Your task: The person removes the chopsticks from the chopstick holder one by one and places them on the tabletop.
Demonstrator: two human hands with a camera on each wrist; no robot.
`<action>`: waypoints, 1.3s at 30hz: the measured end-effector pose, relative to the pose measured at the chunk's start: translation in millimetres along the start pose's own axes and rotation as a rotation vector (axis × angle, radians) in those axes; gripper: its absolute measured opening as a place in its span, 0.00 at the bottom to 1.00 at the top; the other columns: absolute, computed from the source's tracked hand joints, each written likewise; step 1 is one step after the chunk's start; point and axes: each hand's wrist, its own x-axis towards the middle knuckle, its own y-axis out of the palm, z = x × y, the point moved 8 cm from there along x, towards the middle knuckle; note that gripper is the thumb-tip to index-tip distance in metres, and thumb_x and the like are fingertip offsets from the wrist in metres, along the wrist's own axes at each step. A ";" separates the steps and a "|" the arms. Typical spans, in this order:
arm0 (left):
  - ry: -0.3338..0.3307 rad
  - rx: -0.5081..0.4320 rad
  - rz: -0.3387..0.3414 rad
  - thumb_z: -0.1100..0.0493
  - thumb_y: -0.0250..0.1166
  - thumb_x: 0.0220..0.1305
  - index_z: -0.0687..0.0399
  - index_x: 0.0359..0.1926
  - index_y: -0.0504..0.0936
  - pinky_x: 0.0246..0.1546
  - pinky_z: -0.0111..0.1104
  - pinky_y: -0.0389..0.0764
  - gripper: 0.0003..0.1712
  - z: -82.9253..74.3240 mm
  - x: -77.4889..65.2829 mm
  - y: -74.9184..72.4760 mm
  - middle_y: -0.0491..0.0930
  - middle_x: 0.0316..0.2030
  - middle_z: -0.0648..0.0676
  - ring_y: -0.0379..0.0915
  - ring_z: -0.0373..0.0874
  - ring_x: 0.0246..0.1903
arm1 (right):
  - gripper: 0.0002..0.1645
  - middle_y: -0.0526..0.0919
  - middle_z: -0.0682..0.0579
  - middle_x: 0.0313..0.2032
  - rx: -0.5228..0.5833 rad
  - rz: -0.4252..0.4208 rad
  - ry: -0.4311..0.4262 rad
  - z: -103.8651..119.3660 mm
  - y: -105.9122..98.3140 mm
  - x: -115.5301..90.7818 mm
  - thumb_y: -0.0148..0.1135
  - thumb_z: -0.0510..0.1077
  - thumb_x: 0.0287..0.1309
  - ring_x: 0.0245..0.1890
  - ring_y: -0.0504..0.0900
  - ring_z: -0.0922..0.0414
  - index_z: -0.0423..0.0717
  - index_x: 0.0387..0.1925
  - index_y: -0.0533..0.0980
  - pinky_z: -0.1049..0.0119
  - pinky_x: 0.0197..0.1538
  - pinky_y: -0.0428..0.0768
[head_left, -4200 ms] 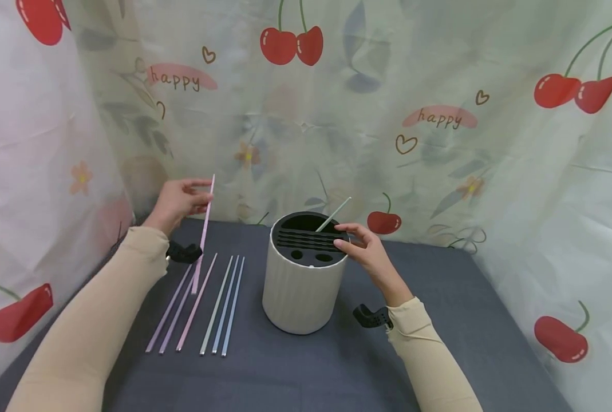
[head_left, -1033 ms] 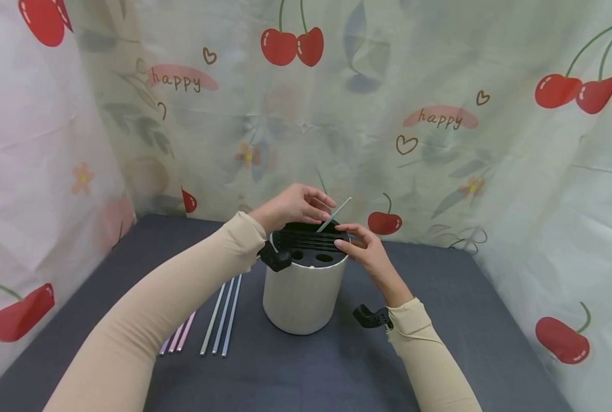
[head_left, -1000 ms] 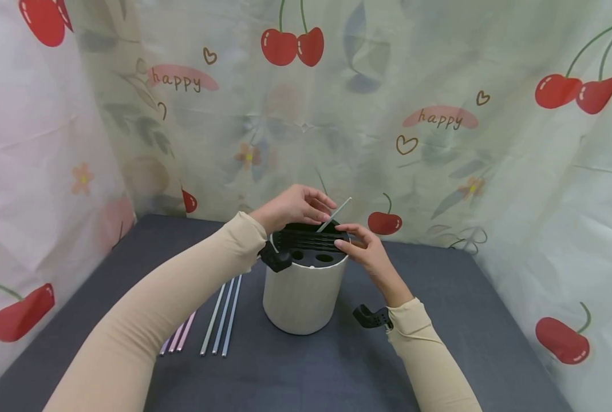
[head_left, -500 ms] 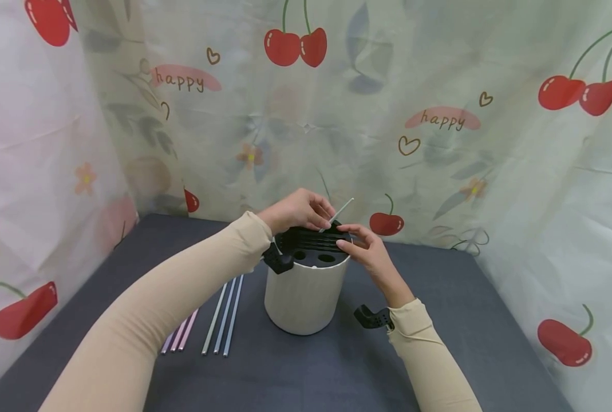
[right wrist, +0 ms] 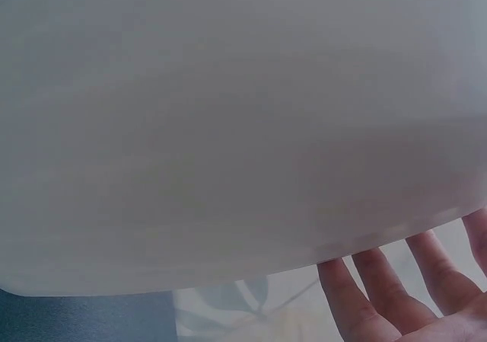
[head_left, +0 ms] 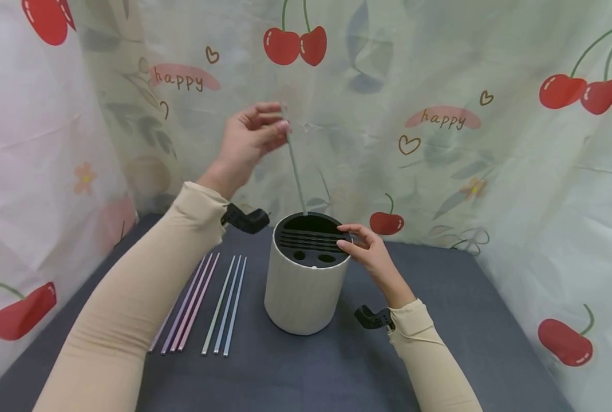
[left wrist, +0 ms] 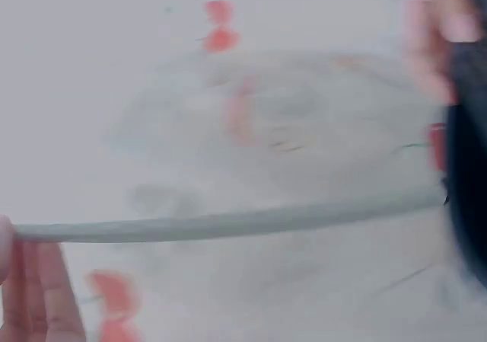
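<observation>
My left hand [head_left: 256, 134] pinches a pale green chopstick [head_left: 295, 171] near its upper end, raised above the utensil holder. The chopstick's lower end overlaps the back of the holder's large rear opening. In the left wrist view the green chopstick [left wrist: 228, 224] runs from the fingertips toward the holder's dark top. The utensil holder [head_left: 306, 297] is a ribbed off-white cylinder with a black slotted insert [head_left: 311, 240]. At its right rim my right hand [head_left: 370, 254] grips with thumb and fingers; the right wrist view has several fingertips against the white wall [right wrist: 228, 167].
Left of the holder, pink chopsticks [head_left: 198, 303], purple chopsticks [head_left: 182, 312], a green chopstick [head_left: 218, 306] and blue chopsticks [head_left: 232, 312] lie side by side on the dark grey cloth [head_left: 336, 377]. Cherry-printed curtains [head_left: 439, 51] enclose the back and sides.
A pink chopstick the left hand held earlier now lies with the others. That hand moved to the holder, took the leaning green chopstick and lifted it up and left. The right hand stayed put.
</observation>
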 end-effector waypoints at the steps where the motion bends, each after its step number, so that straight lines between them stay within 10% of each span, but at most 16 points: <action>1: 0.042 -0.045 -0.032 0.72 0.65 0.59 0.57 0.45 0.82 0.41 0.32 0.85 0.14 -14.1 0.1 -8.4 0.81 0.34 0.53 0.81 0.42 0.33 | 0.25 0.64 0.51 0.68 0.000 0.000 -0.002 0.2 -0.3 -0.1 0.61 0.45 0.64 0.67 0.65 0.47 0.45 0.61 0.69 0.45 0.64 0.69; 5: 0.093 -0.122 -0.130 0.70 0.69 0.55 0.54 0.49 0.82 0.36 0.30 0.85 0.19 -44.8 -5.8 -45.6 0.79 0.33 0.54 0.80 0.44 0.33 | 0.25 0.64 0.51 0.68 0.000 -0.002 -0.003 -0.4 -1.0 0.1 0.60 0.45 0.65 0.68 0.64 0.47 0.45 0.61 0.69 0.44 0.64 0.68; 9: 0.020 0.003 -0.199 0.69 0.69 0.55 0.53 0.55 0.80 0.34 0.28 0.85 0.25 -34.4 -16.5 -86.3 0.79 0.32 0.53 0.81 0.41 0.32 | 0.25 0.64 0.50 0.68 0.002 0.001 -0.002 -1.6 -0.3 0.8 0.60 0.45 0.65 0.69 0.63 0.46 0.44 0.61 0.69 0.42 0.65 0.67; 17: -0.217 0.538 -0.174 0.64 0.64 0.63 0.57 0.67 0.70 0.35 0.24 0.83 0.31 62.8 -45.8 -160.1 0.79 0.31 0.43 0.80 0.33 0.31 | 0.25 0.65 0.50 0.68 -0.007 -0.002 0.002 -1.8 -0.5 1.5 0.60 0.46 0.65 0.68 0.64 0.46 0.45 0.61 0.70 0.42 0.65 0.68; 26: -0.510 0.781 -0.101 0.68 0.62 0.65 0.63 0.66 0.69 0.40 0.34 0.85 0.28 173.6 -93.6 -207.5 0.81 0.45 0.64 0.80 0.42 0.36 | 0.25 0.65 0.50 0.67 -0.015 -0.001 0.002 0.6 -1.4 1.7 0.60 0.45 0.65 0.65 0.68 0.46 0.44 0.61 0.69 0.50 0.61 0.72; 39: -0.634 0.918 -0.118 0.72 0.66 0.58 0.67 0.57 0.77 0.26 0.31 0.84 0.24 222.7 -112.4 -225.6 0.77 0.47 0.68 0.78 0.40 0.23 | 0.25 0.65 0.50 0.67 -0.009 0.001 0.000 -1.6 -0.8 2.8 0.60 0.45 0.65 0.66 0.67 0.46 0.44 0.61 0.69 0.46 0.64 0.70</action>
